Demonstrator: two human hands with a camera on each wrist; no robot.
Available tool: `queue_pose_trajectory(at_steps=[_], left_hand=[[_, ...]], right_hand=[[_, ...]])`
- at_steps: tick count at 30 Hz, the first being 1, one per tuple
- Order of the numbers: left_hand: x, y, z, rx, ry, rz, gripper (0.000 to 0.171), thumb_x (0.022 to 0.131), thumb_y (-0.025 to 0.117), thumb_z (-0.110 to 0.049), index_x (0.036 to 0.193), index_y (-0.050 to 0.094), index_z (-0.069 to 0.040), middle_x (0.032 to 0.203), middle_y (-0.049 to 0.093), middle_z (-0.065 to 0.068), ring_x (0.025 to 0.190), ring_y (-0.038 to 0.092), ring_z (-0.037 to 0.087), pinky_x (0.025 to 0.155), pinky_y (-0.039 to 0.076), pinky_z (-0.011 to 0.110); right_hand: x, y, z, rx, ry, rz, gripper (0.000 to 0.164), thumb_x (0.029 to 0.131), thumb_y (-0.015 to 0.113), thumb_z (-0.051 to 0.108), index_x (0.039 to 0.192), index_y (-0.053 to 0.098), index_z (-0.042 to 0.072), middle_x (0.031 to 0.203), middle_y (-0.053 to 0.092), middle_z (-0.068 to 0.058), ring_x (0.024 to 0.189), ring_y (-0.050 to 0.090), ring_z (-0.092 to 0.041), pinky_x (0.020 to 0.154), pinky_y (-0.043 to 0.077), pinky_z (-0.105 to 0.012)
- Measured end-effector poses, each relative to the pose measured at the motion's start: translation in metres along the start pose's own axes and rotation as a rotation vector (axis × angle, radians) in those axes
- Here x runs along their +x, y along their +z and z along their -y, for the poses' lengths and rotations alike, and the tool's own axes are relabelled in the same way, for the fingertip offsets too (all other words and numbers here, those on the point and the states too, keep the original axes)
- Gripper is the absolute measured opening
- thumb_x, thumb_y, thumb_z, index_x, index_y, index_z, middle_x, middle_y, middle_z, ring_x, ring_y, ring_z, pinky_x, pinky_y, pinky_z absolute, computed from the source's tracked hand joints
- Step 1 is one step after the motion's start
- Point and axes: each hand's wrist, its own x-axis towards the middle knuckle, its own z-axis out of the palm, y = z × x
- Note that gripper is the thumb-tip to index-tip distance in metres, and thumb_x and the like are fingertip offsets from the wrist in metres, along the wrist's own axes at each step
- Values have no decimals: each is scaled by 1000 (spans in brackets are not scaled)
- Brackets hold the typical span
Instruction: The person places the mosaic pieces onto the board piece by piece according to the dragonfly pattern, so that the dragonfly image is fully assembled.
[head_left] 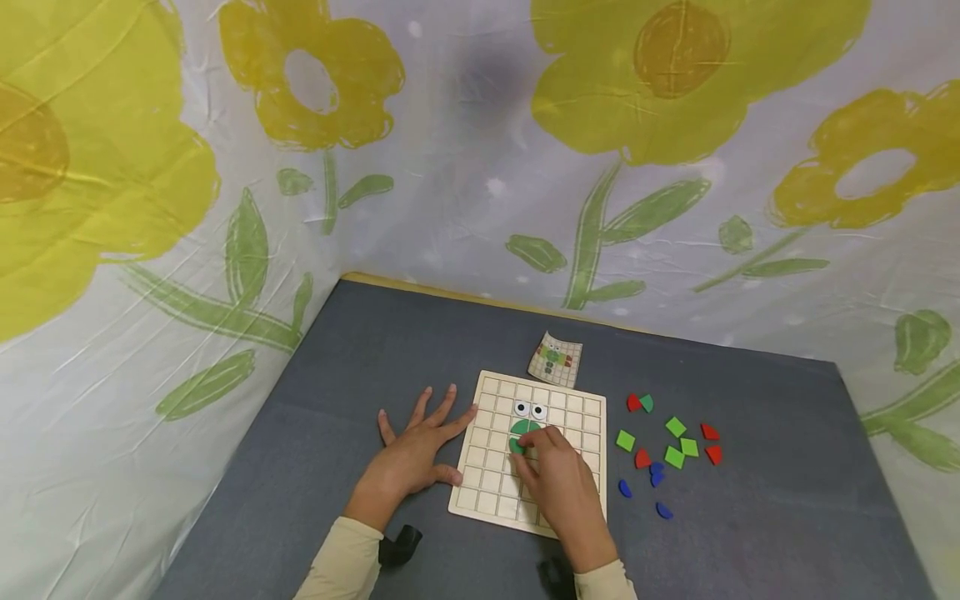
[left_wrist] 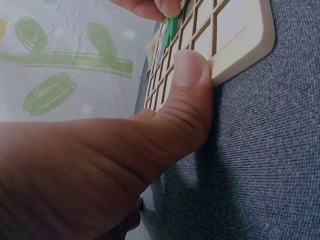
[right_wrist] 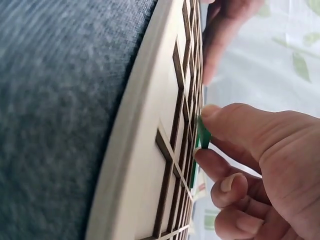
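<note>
A wooden grid board [head_left: 487, 481] lies on the dark table. My left hand [head_left: 412, 454] has its fingers spread beside the board's left side; in the left wrist view its thumb [left_wrist: 187, 75] presses on the rim. With thumb and index finger, my right hand [head_left: 558, 479] pinches a small green piece [right_wrist: 203, 134] low over the middle of the grid. Rounded green pieces [head_left: 522, 427] sit in cells just beyond those fingertips. Above them are two white eye pieces with black pupils, a left one [head_left: 521, 408] and a right one [head_left: 538, 412]. The right hand hides the board's lower right.
Behind the board stands a curled picture card [head_left: 555, 360] with a grid pattern. Loose pieces lie to the right: green squares [head_left: 674, 457], red quarter-rounds [head_left: 713, 454], blue half-rounds [head_left: 664, 510] and one green quarter-round [head_left: 647, 403]. A flowered cloth [head_left: 450, 208] hangs around the table.
</note>
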Motion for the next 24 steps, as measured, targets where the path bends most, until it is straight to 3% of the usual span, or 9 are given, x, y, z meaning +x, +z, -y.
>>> queue_pose_trajectory(at_steps=[24], left_hand=[[-1,-2,-2,-4,-1,3,103,74,86,-41,165,39,-34,177,16,3,163,3,41,107,-6,91]], right_hand=[[2,2,1,-63,1,-15,22,85,92,22,98,76,14,93,64,1,69,66,-14,52,53,-29]])
